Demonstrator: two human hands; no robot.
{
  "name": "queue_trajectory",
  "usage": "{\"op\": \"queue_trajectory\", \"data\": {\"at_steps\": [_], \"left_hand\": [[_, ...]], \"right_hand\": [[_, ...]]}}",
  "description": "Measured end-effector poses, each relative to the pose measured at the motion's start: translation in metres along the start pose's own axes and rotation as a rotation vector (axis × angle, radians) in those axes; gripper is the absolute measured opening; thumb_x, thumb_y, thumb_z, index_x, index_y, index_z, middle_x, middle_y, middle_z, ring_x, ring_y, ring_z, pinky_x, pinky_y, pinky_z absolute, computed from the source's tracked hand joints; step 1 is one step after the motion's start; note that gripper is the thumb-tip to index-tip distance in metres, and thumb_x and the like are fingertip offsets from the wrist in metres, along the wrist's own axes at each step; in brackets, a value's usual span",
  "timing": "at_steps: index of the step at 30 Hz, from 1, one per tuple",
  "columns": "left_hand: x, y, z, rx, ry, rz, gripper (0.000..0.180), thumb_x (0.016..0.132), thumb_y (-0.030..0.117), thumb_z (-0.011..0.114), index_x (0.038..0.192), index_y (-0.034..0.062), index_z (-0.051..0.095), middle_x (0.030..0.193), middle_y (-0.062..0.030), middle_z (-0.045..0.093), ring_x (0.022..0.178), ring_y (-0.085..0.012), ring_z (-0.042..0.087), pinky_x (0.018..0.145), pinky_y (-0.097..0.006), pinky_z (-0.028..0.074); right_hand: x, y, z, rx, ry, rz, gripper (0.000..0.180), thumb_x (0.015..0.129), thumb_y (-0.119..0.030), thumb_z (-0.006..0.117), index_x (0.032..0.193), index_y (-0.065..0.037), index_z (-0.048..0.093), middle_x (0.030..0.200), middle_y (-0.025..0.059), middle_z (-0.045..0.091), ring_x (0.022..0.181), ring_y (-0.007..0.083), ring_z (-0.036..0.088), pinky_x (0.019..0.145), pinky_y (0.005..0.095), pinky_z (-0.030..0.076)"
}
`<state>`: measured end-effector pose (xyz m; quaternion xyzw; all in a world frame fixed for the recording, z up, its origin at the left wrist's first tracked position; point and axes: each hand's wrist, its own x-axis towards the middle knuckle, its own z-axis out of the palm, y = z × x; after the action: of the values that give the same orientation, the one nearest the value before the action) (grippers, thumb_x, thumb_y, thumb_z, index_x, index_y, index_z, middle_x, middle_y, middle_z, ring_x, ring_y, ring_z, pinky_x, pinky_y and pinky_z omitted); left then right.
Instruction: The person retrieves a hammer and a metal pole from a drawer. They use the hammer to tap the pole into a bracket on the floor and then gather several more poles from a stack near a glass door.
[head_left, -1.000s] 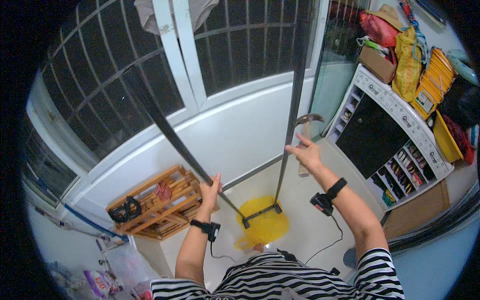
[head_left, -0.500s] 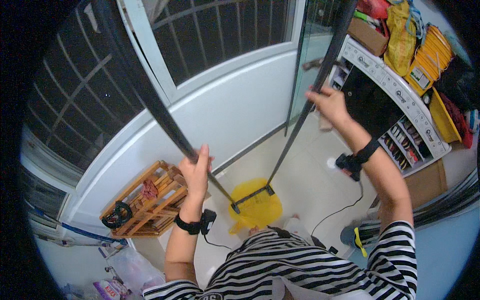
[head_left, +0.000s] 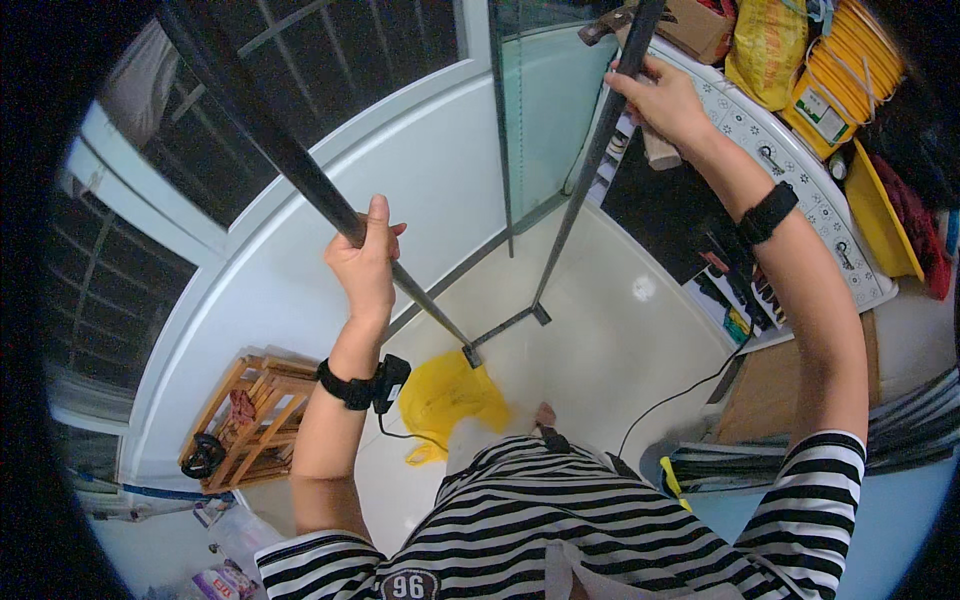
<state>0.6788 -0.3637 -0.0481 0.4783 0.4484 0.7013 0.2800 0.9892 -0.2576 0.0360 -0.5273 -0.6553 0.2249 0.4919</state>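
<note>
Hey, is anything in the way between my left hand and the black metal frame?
Nothing visible: your left hand is wrapped directly around the left side of the black metal frame.

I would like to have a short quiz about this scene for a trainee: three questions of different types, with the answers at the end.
1. True or false: the left hand is apart from the long, straight black pole nearest to it.

2. Which of these lies on the pale, glossy tiled floor?
A) a blue glass bottle
B) a crumpled yellow plastic bag
C) a round red ceramic bowl

3. Fill in: the dark-headed hammer with a wooden handle is at the person's ____ hand.

Key: 1. False, it grips the pole. 2. B. 3. Right.
</note>
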Motion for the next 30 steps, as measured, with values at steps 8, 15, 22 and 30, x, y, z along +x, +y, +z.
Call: {"op": "queue_trajectory", "data": {"at_steps": [8,15,22,30], "left_hand": [[0.023,-0.089,0.107,0.058,0.106,-0.017,0.038,0.082,0.025,0.062,0.054,0.0033,0.049,0.046,0.0003,0.043,0.044,-0.0075,0.044,0.058,-0.028,0.051],[0.065,-0.163,0.162,0.163,0.128,-0.055,0.039,0.082,0.026,0.063,0.053,0.0068,0.046,0.048,0.0001,0.044,0.045,-0.0082,0.045,0.059,-0.028,0.05],[0.118,-0.221,0.197,0.261,0.168,-0.074,0.037,0.081,0.024,0.063,0.053,0.0045,0.049,0.049,-0.0007,0.047,0.047,-0.0082,0.047,0.054,-0.026,0.047],[0.149,-0.272,0.238,0.2,0.231,-0.029,0.035,0.082,0.023,0.062,0.055,0.0034,0.05,0.05,-0.0002,0.045,0.046,-0.007,0.044,0.054,-0.025,0.046]], "right_hand": [[0.082,0.09,-0.04,0.052,-0.081,0.052,0.025,0.074,-0.019,0.067,0.092,-0.003,0.061,0.065,0.002,0.057,0.047,0.008,0.047,0.042,0.024,0.038],[0.147,0.155,-0.041,0.023,-0.099,0.129,0.024,0.073,-0.016,0.069,0.094,-0.005,0.062,0.062,0.0,0.056,0.046,0.0065,0.045,0.04,0.0223,0.035],[0.219,0.203,-0.034,-0.024,-0.189,0.1,0.026,0.073,-0.016,0.069,0.094,-0.004,0.061,0.064,0.0005,0.056,0.048,0.0072,0.046,0.043,0.0225,0.036],[0.29,0.242,-0.023,-0.013,-0.372,0.038,0.028,0.075,-0.018,0.068,0.097,-0.004,0.06,0.059,-0.0012,0.052,0.047,0.0063,0.044,0.041,0.023,0.034]]}}
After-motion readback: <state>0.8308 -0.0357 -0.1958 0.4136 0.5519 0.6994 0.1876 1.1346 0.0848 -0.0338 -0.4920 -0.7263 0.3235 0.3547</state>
